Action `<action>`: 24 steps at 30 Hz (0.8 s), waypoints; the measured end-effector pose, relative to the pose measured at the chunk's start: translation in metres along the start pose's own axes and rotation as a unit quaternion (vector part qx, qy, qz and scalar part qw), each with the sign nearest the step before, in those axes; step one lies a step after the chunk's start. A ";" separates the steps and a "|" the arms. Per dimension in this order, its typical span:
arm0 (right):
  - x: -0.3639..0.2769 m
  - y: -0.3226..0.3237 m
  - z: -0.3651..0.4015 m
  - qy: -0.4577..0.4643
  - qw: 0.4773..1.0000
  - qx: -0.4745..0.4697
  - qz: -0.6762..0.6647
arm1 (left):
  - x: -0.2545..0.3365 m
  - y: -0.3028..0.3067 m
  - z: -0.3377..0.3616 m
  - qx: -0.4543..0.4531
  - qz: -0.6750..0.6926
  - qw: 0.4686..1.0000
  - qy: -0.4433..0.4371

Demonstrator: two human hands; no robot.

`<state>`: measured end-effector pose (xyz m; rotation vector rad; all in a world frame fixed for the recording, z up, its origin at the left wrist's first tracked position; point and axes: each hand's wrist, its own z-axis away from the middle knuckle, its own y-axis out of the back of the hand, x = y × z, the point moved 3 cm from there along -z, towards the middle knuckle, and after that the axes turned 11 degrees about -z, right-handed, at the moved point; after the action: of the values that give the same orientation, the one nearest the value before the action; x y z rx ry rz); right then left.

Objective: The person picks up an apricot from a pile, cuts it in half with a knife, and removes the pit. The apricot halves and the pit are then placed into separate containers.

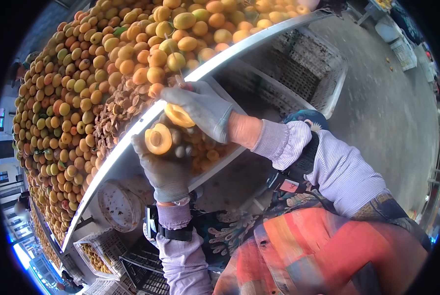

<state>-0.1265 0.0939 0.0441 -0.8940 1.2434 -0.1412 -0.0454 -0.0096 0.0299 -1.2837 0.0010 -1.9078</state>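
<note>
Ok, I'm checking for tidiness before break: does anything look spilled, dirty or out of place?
Two things. Small orange pieces, probably dropped fruit, lie loose on the floor, away from the heap. And the white crate by the table is blotched with dark grime, odd beside fresh food.

Over by the heaped bench (116,142), the gloved left hand (166,169) cups a cut fruit half (158,139) with its brown pit showing, and just beside it the gloved right hand (200,109) holds an orange fruit piece (179,115), cut face outward. Right there past the metal rim, a pile of brown pits (119,108) sits among whole orange and yellow-green fruits (77,86). Below the hands I can see a container of fruit pieces (207,153), with a grimy white crate (334,86) farther off to the right.
</note>
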 end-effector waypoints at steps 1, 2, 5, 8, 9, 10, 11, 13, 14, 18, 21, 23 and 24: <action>-0.001 0.001 0.000 -0.053 0.996 0.008 0.073 | 0.000 0.000 -0.001 0.002 0.002 1.000 -0.015; -0.001 0.003 0.002 -0.106 0.983 0.017 0.146 | 0.001 0.006 -0.004 0.003 0.002 1.000 -0.018; -0.012 0.007 0.005 -0.013 0.941 -0.012 0.338 | 0.004 0.022 -0.015 -0.115 -0.028 0.993 -0.021; -0.013 0.010 0.001 0.070 0.930 0.004 0.361 | 0.001 0.020 -0.014 -0.087 0.013 0.996 0.008; -0.013 0.015 -0.001 0.027 0.982 0.039 0.182 | -0.003 0.014 -0.010 -0.074 -0.010 0.997 -0.004; -0.018 0.014 -0.001 -0.017 0.997 0.073 -0.003 | -0.005 0.010 -0.007 -0.061 -0.034 0.997 -0.015; -0.030 0.011 0.002 -0.019 0.996 0.072 -0.055 | -0.010 0.008 -0.007 -0.109 -0.033 0.993 -0.015; -0.036 0.010 0.000 -0.006 0.994 0.060 -0.096 | -0.019 -0.001 -0.006 -0.077 -0.046 0.996 -0.020; -0.039 0.008 -0.002 0.008 0.990 0.044 -0.137 | -0.023 -0.004 -0.006 -0.044 -0.059 0.997 -0.029; -0.045 -0.005 0.001 0.046 0.997 -0.001 -0.063 | -0.028 -0.015 0.011 -0.191 -0.034 0.981 0.025; -0.041 -0.011 0.004 0.133 0.989 -0.054 0.040 | -0.068 0.022 -0.017 -0.157 -0.108 0.981 0.032; -0.039 -0.019 0.002 0.331 0.922 -0.151 0.131 | -0.060 0.019 -0.014 -0.135 -0.194 0.971 -0.032; -0.035 -0.020 0.002 0.326 0.923 -0.156 0.129 | -0.049 0.011 -0.006 -0.119 -0.131 0.984 0.010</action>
<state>-0.1305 0.1008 0.0839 -0.9800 2.0401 -0.0258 -0.0354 0.0110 -0.0156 -1.4835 0.0751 -2.1970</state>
